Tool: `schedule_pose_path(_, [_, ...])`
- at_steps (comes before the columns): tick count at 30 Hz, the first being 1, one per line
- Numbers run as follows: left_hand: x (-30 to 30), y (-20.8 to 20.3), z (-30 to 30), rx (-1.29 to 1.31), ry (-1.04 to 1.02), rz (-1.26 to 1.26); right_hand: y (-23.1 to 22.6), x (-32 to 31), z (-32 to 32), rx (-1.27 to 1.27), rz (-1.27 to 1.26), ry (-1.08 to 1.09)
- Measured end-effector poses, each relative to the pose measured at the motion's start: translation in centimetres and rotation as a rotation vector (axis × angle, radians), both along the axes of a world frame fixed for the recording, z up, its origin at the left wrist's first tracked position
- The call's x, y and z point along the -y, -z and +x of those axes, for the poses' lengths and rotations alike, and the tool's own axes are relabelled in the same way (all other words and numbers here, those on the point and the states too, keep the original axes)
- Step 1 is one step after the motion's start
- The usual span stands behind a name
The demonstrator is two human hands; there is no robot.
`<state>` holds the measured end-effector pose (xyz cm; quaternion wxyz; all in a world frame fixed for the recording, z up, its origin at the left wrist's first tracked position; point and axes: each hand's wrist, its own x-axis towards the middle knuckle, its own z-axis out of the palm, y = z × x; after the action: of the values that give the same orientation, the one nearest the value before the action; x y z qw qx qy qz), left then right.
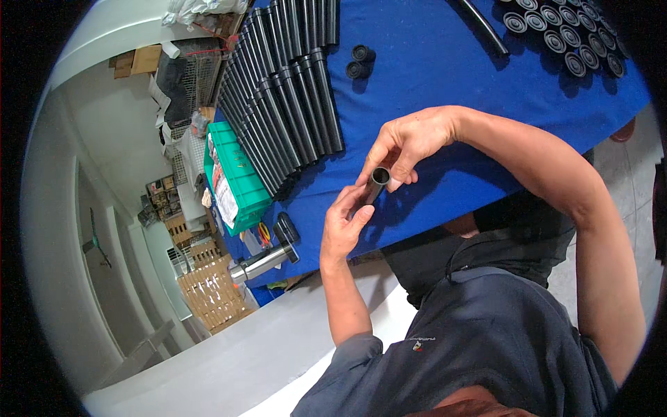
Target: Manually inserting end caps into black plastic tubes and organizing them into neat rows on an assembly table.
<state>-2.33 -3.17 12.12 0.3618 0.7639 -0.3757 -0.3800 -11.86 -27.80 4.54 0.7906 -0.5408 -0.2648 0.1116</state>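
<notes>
A short length of black tube (375,190) points its hollow open end up toward me, over the near edge of the blue cloth. My left hand (342,226) is wrapped round its lower part, thumb on the near side. From the right, my right hand (415,147) bends over the upper end, with thumb and fingers closed at the rim. The tube's far end is hidden by the left fingers. Two small round black caps (358,61) lie on the cloth beyond my hands.
Many black tubes (299,104) lie in rows at the far left. Beside them stands a green crate (240,181). A metal tool with a black handle (267,263) sits at the left table edge. Round black caps (570,36) cluster far right, near a single black tube (483,26).
</notes>
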Motion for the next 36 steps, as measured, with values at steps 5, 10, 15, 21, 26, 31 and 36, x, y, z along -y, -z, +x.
schedule_pose_path(5, [0.4, 0.6, 1.0, 0.162, -0.070, 0.130, -1.1, 0.5, -0.3, -0.067, -0.188, 0.206])
schedule_pose_path(10, [4.2, 1.9, 3.2, 0.426, -0.188, -0.005, -0.4, 0.4, 0.0, -0.198, -0.431, 0.466])
schedule_pose_path(15, [13.7, 1.9, 4.1, 0.619, -0.161, -0.119, 0.6, 0.0, 0.7, -0.063, -0.413, 0.539])
schedule_pose_path(21, [20.3, 4.2, 5.6, 0.859, -0.117, 0.008, 0.0, 0.2, 0.6, -0.152, -0.441, 0.539])
schedule_pose_path(26, [18.7, 5.1, 6.8, 0.664, -0.151, -0.115, -0.1, -0.3, 0.6, -0.227, -0.414, 0.605])
schedule_pose_path(31, [13.8, 2.2, 3.9, 0.643, -0.085, -0.296, 0.3, -0.4, 0.7, -0.248, -0.397, 0.673])
schedule_pose_path(36, [10.7, 2.3, 1.5, 0.490, -0.200, -0.338, 0.9, -0.3, 0.8, -0.261, -0.306, 0.664])
